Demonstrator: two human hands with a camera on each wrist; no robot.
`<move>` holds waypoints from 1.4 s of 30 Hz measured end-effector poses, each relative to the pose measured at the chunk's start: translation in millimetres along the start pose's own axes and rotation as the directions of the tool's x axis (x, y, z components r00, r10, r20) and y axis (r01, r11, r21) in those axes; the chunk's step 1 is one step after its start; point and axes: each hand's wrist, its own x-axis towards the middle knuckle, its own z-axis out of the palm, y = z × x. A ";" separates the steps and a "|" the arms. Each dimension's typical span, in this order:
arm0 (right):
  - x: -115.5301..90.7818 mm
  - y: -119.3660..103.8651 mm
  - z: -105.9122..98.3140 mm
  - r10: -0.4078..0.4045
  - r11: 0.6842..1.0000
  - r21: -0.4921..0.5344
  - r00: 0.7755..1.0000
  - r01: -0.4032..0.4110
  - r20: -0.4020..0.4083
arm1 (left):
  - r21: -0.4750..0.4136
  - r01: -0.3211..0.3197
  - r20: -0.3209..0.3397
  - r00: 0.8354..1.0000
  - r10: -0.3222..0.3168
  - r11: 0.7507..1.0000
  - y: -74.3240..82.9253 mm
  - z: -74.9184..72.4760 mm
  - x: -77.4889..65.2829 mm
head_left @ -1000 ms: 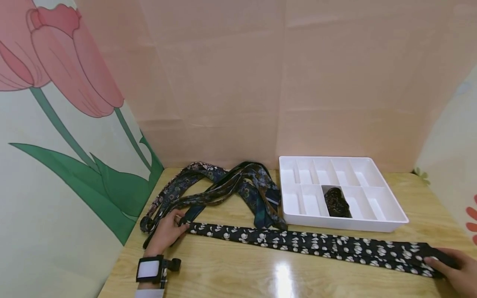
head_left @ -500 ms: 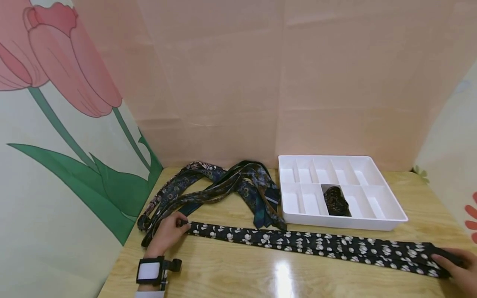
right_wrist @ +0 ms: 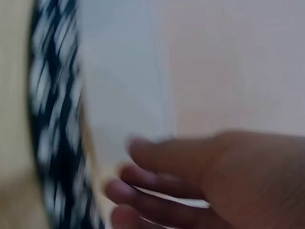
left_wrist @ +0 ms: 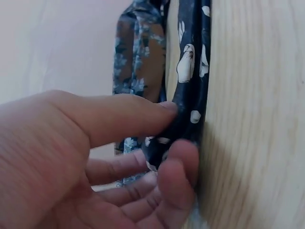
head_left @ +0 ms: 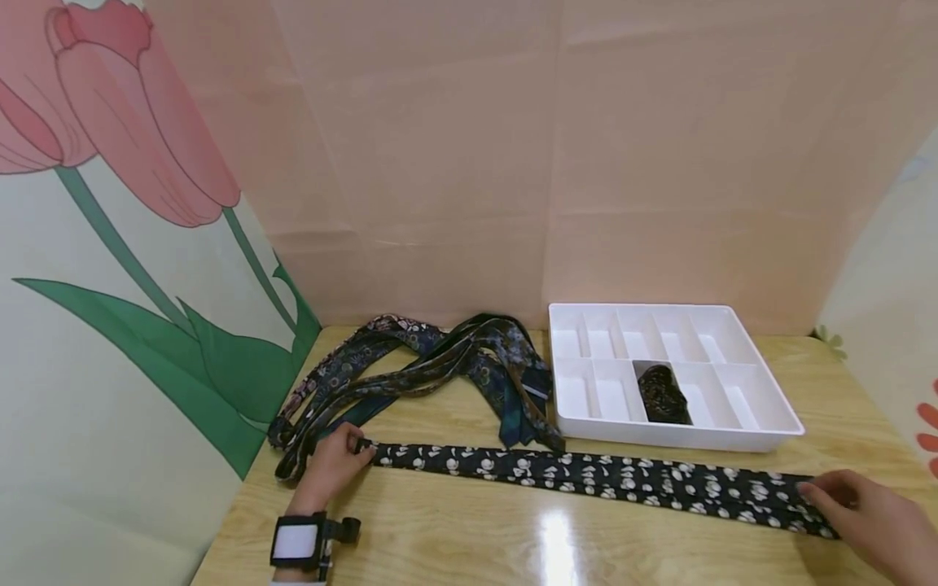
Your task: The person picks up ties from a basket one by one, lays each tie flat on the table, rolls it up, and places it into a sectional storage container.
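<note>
A black necktie (head_left: 586, 480) with a white floral print lies stretched lengthwise across the front of the wooden table. At its narrow left end, my left hand (head_left: 335, 465) pinches the fabric between thumb and fingers; the left wrist view shows the dark tie end (left_wrist: 183, 109) there. Over the wide right end is my right hand (head_left: 872, 513), its thumb tip overlapping the cloth in the head view. In the blurred right wrist view, the fingers (right_wrist: 143, 195) sit beside the tie, slightly bent, with nothing between them. The tie's right tip is hidden by that hand.
Behind the left hand, several dark patterned neckties (head_left: 440, 366) lie in a loose heap. A white divided tray (head_left: 667, 434) stands at the back right, with a rolled dark tie (head_left: 662, 395) in one front compartment. A pink-beige backdrop (head_left: 440, 163) and painted side panels (head_left: 110, 366) surround the wooden table (head_left: 440, 529).
My right hand has let go of the tie's black right tip and moved left over the wide end. The left hand stays pinching the narrow end.
</note>
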 end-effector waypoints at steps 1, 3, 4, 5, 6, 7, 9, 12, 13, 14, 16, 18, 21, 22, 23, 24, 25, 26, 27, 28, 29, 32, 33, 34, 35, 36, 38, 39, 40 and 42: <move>-3.2 -12.4 -1.7 -0.091 0.996 -0.017 0.994 0.092 0.060 | -0.001 0.015 0.004 1.000 -0.015 1.000 -0.1 0.0 -0.8; -9.7 -40.0 -1.8 -0.242 0.969 -0.004 0.952 0.247 0.185 | -0.003 0.041 0.006 0.999 -0.041 0.999 -0.6 -0.3 -2.1; -12.2 -53.4 0.0 -0.328 0.944 0.030 0.916 0.330 0.231 | -0.006 0.052 0.004 0.999 -0.052 0.999 -0.8 -0.6 -2.6; -14.9 -67.0 3.5 -0.407 0.912 0.069 0.876 0.404 0.258 | -0.011 0.063 -0.002 0.998 -0.063 0.998 -0.9 -1.0 -2.8; -17.8 -81.8 7.8 -0.465 0.885 0.114 0.838 0.452 0.287 | -0.017 0.073 -0.009 0.997 -0.073 0.997 -1.1 -1.2 -3.0; -20.5 -95.8 12.2 -0.528 0.849 0.166 0.792 0.502 0.306 | -0.022 0.084 -0.017 0.996 -0.084 0.996 -1.0 -1.6 -3.3; -26.1 -123.1 22.3 -0.644 0.765 0.257 0.692 0.590 0.325 | -0.031 0.102 -0.030 0.994 -0.103 0.994 -1.5 -1.9 -3.5; -37.4 -168.7 39.8 -0.751 0.659 0.333 0.569 0.674 0.334 | -0.030 0.118 -0.042 0.992 -0.120 0.992 -2.7 -1.0 -3.3; -41.2 -184.1 46.3 -0.782 0.621 0.336 0.534 0.708 0.321 | -0.027 0.122 -0.045 0.991 -0.123 0.992 -2.8 -0.3 -3.6; -44.8 -199.6 52.5 -0.806 0.588 0.332 0.503 0.738 0.311 | -0.022 0.124 -0.050 0.991 -0.125 0.992 -3.3 0.7 -3.5; -51.4 -229.5 65.3 -0.840 0.536 0.323 0.457 0.780 0.291 | -0.002 0.124 -0.066 0.990 -0.124 0.992 -3.5 2.6 -3.2; -56.5 -255.5 79.0 -0.863 0.497 0.304 0.428 0.813 0.268 | 0.015 0.126 -0.080 0.989 -0.124 0.992 -2.4 4.0 -3.0; -61.7 -283.6 102.1 -0.897 0.435 0.248 0.391 0.866 0.208 | 0.036 0.124 -0.092 0.988 -0.120 0.992 -0.4 5.7 -2.4; -62.9 -290.7 109.5 -0.903 0.421 0.225 0.383 0.879 0.193 | 0.042 0.123 -0.094 0.989 -0.118 0.992 0.1 6.2 -2.2; -63.9 -296.6 116.8 -0.911 0.404 0.200 0.374 0.893 0.175 | 0.046 0.117 -0.097 0.989 -0.112 0.992 0.5 6.6 -2.0; -64.7 -301.4 123.9 -0.921 0.381 0.169 0.359 0.909 0.151 | 0.051 0.108 -0.102 0.989 -0.102 0.993 0.8 7.3 -1.9; -65.5 -305.6 130.0 -0.926 0.369 0.139 0.351 0.919 0.141 | 0.054 0.098 -0.105 0.990 -0.092 0.994 0.8 8.1 -1.5; -65.8 -309.0 135.3 -0.928 0.362 0.118 0.346 0.924 0.141 | 0.059 0.079 -0.113 0.991 -0.072 0.995 0.8 8.9 -1.3; -66.3 -311.3 139.8 -0.930 0.355 0.092 0.341 0.930 0.139 | 0.064 0.061 -0.123 0.991 -0.053 0.996 1.4 9.9 -1.5; -67.0 -313.2 143.4 -0.931 0.351 0.072 0.339 0.934 0.136 | 0.068 0.043 -0.129 0.991 -0.034 0.997 2.5 10.7 -1.2; -67.7 -314.4 146.6 -0.931 0.349 0.055 0.339 0.936 0.135 | 0.072 0.025 -0.135 0.991 -0.015 0.997 3.9 11.7 -1.2; -69.6 -315.4 151.7 -0.927 0.355 0.019 0.350 0.935 0.133 | 0.078 -0.009 -0.145 0.989 0.020 0.997 8.9 15.1 -1.5; -69.8 -315.3 152.6 -0.928 0.355 0.013 0.351 0.935 0.128 | 0.073 -0.011 -0.143 0.990 0.021 0.997 10.9 16.2 -2.1; -70.1 -315.2 153.0 -0.927 0.357 0.012 0.353 0.934 0.124 | 0.064 -0.013 -0.137 0.990 0.022 0.998 12.4 17.6 -2.0; -70.3 -315.0 153.3 -0.928 0.357 0.010 0.354 0.934 0.121 | 0.056 -0.017 -0.133 0.991 0.024 0.998 13.9 18.9 -2.3; -70.4 -314.7 153.3 -0.928 0.357 0.009 0.354 0.934 0.118 | 0.044 -0.022 -0.129 0.991 0.027 0.999 15.2 20.6 -2.3; -70.2 -314.0 153.5 -0.928 0.358 0.009 0.354 0.934 0.116 | 0.032 -0.041 -0.123 0.991 0.045 0.999 17.0 24.0 -2.3; -70.2 -313.6 153.5 -0.928 0.358 0.009 0.354 0.934 0.116 | 0.036 -0.056 -0.125 0.990 0.060 0.998 17.5 25.9 -2.0; -70.2 -313.2 153.5 -0.928 0.358 0.008 0.355 0.934 0.115 | 0.042 -0.073 -0.128 0.989 0.077 0.996 17.6 27.6 -1.7; -70.1 -312.6 154.0 -0.928 0.358 0.004 0.355 0.934 0.110 | 0.060 -0.089 -0.135 0.986 0.097 0.994 17.7 30.3 -1.7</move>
